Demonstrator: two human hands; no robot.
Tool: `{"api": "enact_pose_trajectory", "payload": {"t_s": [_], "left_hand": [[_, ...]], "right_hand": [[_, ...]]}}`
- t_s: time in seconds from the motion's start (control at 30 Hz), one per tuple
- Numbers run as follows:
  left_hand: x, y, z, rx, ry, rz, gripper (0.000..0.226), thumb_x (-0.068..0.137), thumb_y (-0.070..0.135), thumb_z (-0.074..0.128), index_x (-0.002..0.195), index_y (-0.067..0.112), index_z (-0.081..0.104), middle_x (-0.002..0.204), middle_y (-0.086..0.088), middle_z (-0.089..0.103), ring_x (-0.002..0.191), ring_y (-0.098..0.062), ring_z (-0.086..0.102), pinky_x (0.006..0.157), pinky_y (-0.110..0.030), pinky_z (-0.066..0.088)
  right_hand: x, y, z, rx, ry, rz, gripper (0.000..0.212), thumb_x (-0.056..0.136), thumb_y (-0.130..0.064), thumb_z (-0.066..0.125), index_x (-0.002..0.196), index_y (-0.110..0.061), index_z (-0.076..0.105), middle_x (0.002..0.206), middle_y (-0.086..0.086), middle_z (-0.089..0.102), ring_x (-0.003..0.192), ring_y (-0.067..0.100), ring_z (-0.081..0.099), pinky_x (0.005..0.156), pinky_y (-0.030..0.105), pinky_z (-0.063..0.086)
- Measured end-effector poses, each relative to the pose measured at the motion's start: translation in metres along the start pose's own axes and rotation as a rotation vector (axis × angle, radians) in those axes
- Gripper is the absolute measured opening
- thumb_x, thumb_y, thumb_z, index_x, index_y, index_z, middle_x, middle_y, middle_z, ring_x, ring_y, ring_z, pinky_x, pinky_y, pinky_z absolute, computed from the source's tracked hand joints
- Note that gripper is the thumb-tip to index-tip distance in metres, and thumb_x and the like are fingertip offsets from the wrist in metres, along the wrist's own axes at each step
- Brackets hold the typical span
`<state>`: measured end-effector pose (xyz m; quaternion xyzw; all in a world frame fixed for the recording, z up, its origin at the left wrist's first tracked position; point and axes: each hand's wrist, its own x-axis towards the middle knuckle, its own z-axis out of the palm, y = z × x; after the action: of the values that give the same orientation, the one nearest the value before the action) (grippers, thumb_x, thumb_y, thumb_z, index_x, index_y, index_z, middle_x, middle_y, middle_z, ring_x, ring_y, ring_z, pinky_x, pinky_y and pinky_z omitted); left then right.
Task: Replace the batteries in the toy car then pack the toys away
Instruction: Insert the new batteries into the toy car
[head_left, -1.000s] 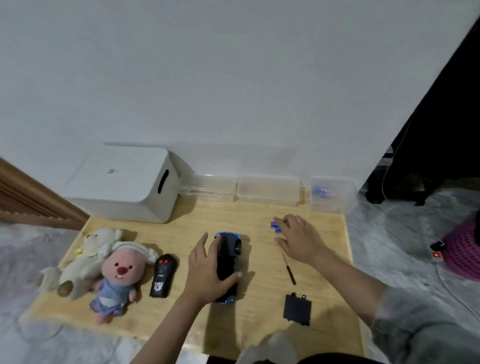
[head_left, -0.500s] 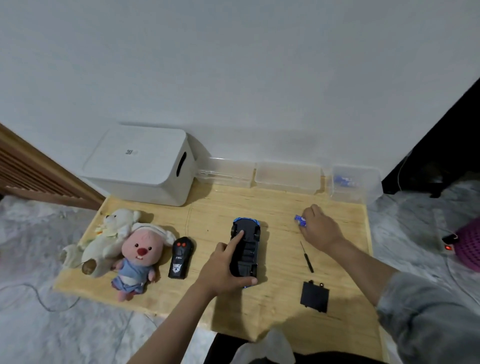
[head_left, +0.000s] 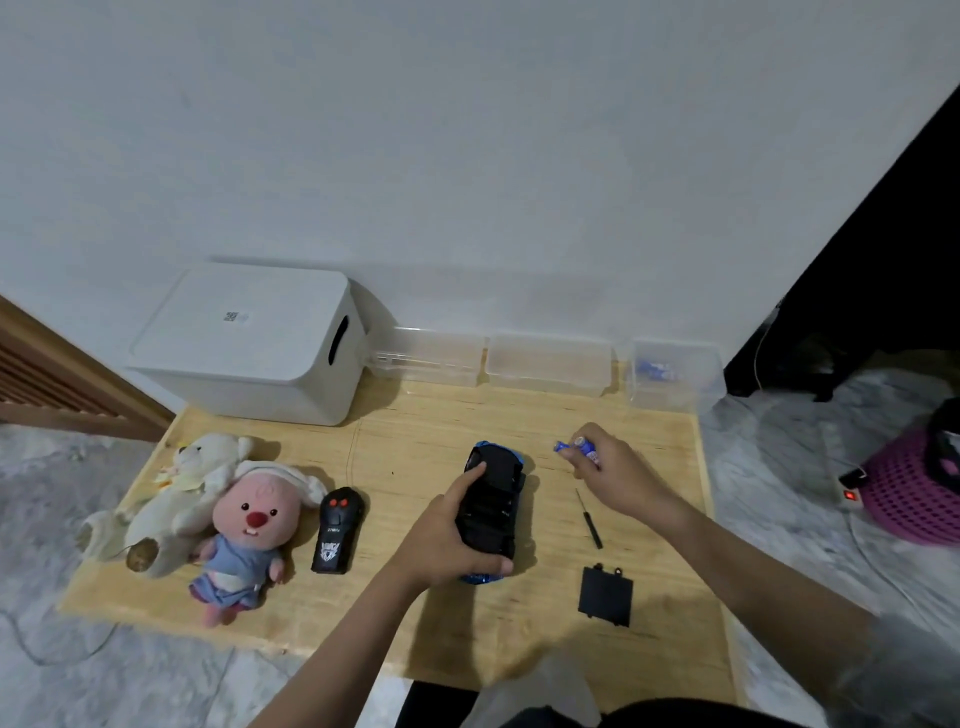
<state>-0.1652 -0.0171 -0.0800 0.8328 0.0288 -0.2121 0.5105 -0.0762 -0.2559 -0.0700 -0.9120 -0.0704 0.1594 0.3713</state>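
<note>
A blue toy car (head_left: 492, 506) lies upside down in the middle of the wooden board (head_left: 415, 447), its black underside up. My left hand (head_left: 449, 535) grips it from the left, index finger on top and thumb under its near end. My right hand (head_left: 615, 475) is raised a little to the right of the car and pinches blue batteries (head_left: 576, 447). A small screwdriver (head_left: 588, 518) and the black battery cover (head_left: 605, 596) lie on the board to the right of the car. A black remote (head_left: 336, 530) lies left of it.
Two plush toys, a white bear (head_left: 176, 493) and a pink one (head_left: 249, 530), lie at the board's left. A white lidded box (head_left: 249, 343) stands at the back left. Three clear containers (head_left: 548, 361) line the wall; the right container (head_left: 675, 371) holds blue batteries. A purple basket (head_left: 914, 488) sits on the floor.
My right hand picked the blue batteries up off the board and lifted them. My left hand stayed on the car, its index finger shifting onto the underside. The camera view tilted downward.
</note>
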Motion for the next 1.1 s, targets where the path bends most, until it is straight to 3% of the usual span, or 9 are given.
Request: {"api": "enact_pose_trajectory", "payload": {"t_s": [0.1,0.3,0.4,0.5,0.6,0.8,0.87,0.97,1.1], "left_hand": [[0.001,0.011,0.006,-0.072,0.058,0.056,0.115,0.047,0.044,0.092,0.140,0.049,0.025,0.131,0.009,0.049,0.119,-0.008,0.053,0.100,-0.035,0.048],[0.001,0.052,0.017,-0.199,0.120,0.197,0.091,0.073,0.030,0.078,0.144,0.040,0.021,0.138,0.009,0.045,0.123,-0.005,0.051,0.103,-0.027,0.045],[0.003,0.067,0.022,-0.206,0.128,0.260,0.087,0.079,0.020,0.070,0.147,0.033,0.017,0.138,0.010,0.045,0.124,-0.007,0.051,0.103,-0.028,0.044],[0.005,0.079,0.026,-0.220,0.127,0.289,0.086,0.083,0.006,0.067,0.148,0.029,0.016,0.135,0.016,0.046,0.120,-0.005,0.054,0.100,-0.024,0.046],[0.007,0.086,0.028,-0.230,0.152,0.316,0.086,0.083,0.000,0.066,0.147,0.031,0.017,0.135,0.012,0.048,0.117,-0.006,0.057,0.094,-0.020,0.048],[0.014,0.092,0.031,-0.172,0.227,0.303,0.092,0.070,0.025,0.072,0.142,0.051,0.021,0.140,0.012,0.042,0.125,-0.021,0.051,0.101,-0.044,0.047],[0.016,0.094,0.035,-0.154,0.252,0.300,0.094,0.068,0.027,0.077,0.140,0.053,0.024,0.136,0.013,0.044,0.122,-0.021,0.052,0.097,-0.043,0.050],[0.019,0.099,0.039,-0.151,0.305,0.301,0.097,0.063,0.026,0.084,0.139,0.051,0.030,0.133,0.009,0.049,0.122,-0.017,0.052,0.094,-0.039,0.052],[0.025,0.105,0.044,-0.189,0.342,0.305,0.097,0.060,0.022,0.087,0.138,0.047,0.034,0.131,0.005,0.051,0.119,-0.015,0.054,0.089,-0.037,0.055]], "right_hand": [[-0.020,-0.024,-0.006,0.386,0.061,0.062,0.013,0.095,-0.025,0.054,0.087,-0.016,0.059,0.072,0.000,0.061,0.049,-0.001,0.051,0.046,0.010,0.036],[-0.045,-0.050,-0.019,0.800,0.070,0.174,0.018,0.097,-0.025,0.051,0.095,-0.022,0.068,0.073,-0.003,0.055,0.043,0.007,0.036,0.040,0.019,0.030],[-0.051,-0.060,-0.025,0.670,0.112,0.062,0.016,0.097,-0.020,0.050,0.097,-0.022,0.066,0.076,-0.001,0.059,0.042,0.001,0.043,0.044,0.013,0.033],[-0.051,-0.065,-0.030,0.515,0.191,-0.021,0.012,0.095,-0.020,0.052,0.101,-0.022,0.062,0.077,0.000,0.064,0.063,-0.003,0.057,0.060,0.011,0.043],[-0.047,-0.069,-0.035,0.590,0.243,-0.037,0.006,0.095,-0.015,0.053,0.097,-0.011,0.057,0.073,0.004,0.063,0.055,-0.005,0.053,0.056,0.009,0.040],[-0.034,-0.067,-0.039,0.508,0.301,0.002,0.016,0.094,-0.022,0.055,0.086,-0.008,0.055,0.062,-0.001,0.061,0.053,-0.001,0.054,0.059,0.016,0.043],[-0.032,-0.069,-0.041,0.437,0.326,-0.007,0.020,0.093,-0.024,0.056,0.083,-0.008,0.051,0.062,0.000,0.060,0.050,0.001,0.054,0.052,0.014,0.041],[-0.029,-0.070,-0.042,0.299,0.338,-0.013,0.022,0.093,-0.033,0.055,0.087,-0.013,0.048,0.069,0.004,0.062,0.062,0.018,0.060,0.057,0.033,0.048],[-0.022,-0.074,-0.045,0.283,0.367,0.004,0.026,0.092,-0.037,0.055,0.094,-0.014,0.045,0.074,0.003,0.063,0.069,0.020,0.062,0.061,0.037,0.049]]}}
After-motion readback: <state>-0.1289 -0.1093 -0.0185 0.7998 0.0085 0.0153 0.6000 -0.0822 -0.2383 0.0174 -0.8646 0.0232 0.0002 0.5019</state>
